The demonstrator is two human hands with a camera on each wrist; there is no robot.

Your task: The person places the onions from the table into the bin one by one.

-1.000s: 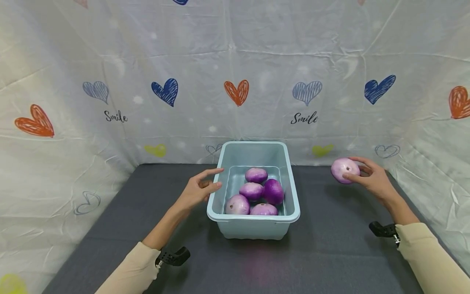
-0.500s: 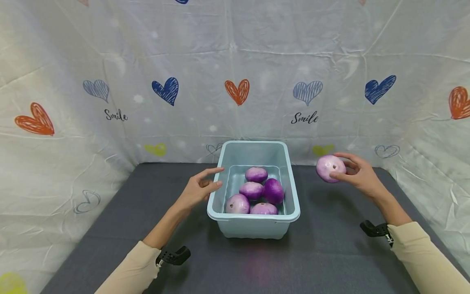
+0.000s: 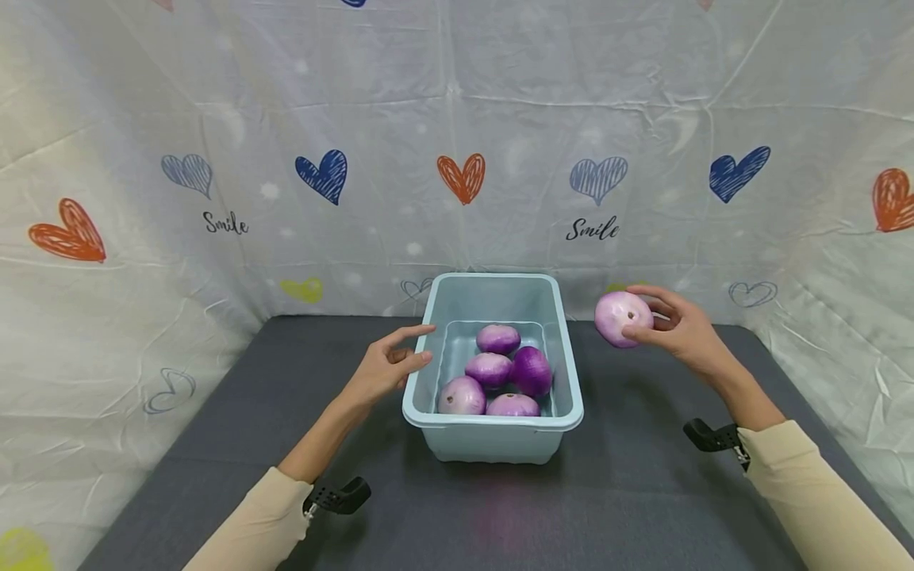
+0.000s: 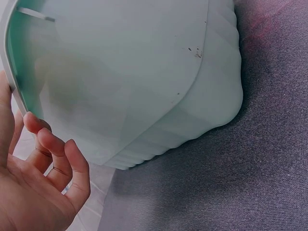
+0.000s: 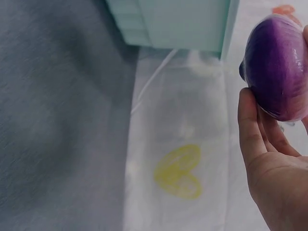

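A light-blue plastic bin (image 3: 493, 440) stands on the dark cloth. Inside it lie several purple onions (image 3: 489, 370), all toward the middle and near end. My left hand (image 3: 382, 371) holds the bin's left rim, thumb and index finger over the edge; in the left wrist view its other fingers (image 4: 77, 166) curl against the outside wall. Right of the bin, my right hand (image 3: 681, 333) grips another onion (image 3: 616, 319) between thumb and fingers, raised above the cloth. In the right wrist view that onion (image 5: 276, 67) shows its deep purple side.
Dark grey cloth (image 3: 621, 492) covers the table. A pale curtain (image 3: 528, 143) printed with hearts hangs close behind the bin and along both sides. Each wrist wears a black strap with a device (image 3: 341, 497).
My right hand has carried its onion leftward and slightly up, closer to the bin. My left hand, the bin and the onions in it have stayed in place.
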